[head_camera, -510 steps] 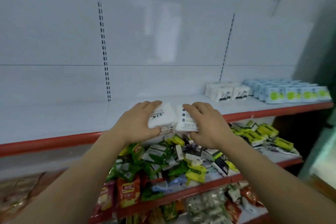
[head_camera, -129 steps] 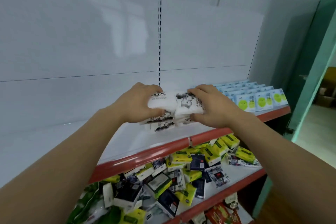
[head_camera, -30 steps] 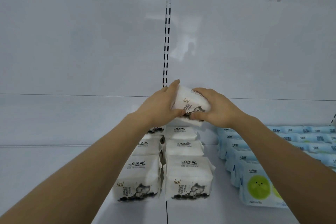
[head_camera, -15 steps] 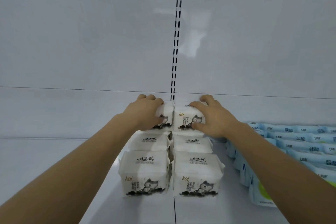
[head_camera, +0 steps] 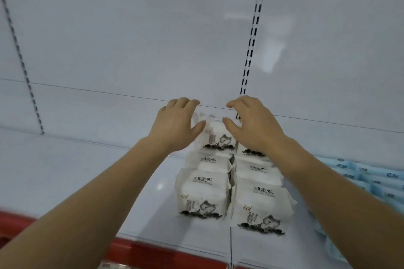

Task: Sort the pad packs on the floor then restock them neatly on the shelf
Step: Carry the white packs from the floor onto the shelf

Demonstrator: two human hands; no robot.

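White pad packs [head_camera: 231, 181] stand in two rows on the shelf [head_camera: 87, 181], running back to the wall. My left hand [head_camera: 175, 125] and right hand [head_camera: 253, 125] hover over the rear packs [head_camera: 216, 135], fingers apart and loosely curved, gripping nothing. Blue packs [head_camera: 369, 179] lie just right of them.

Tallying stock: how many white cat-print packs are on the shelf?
6: front pair, middle pair, back pair beneath the hands; more may be hidden.
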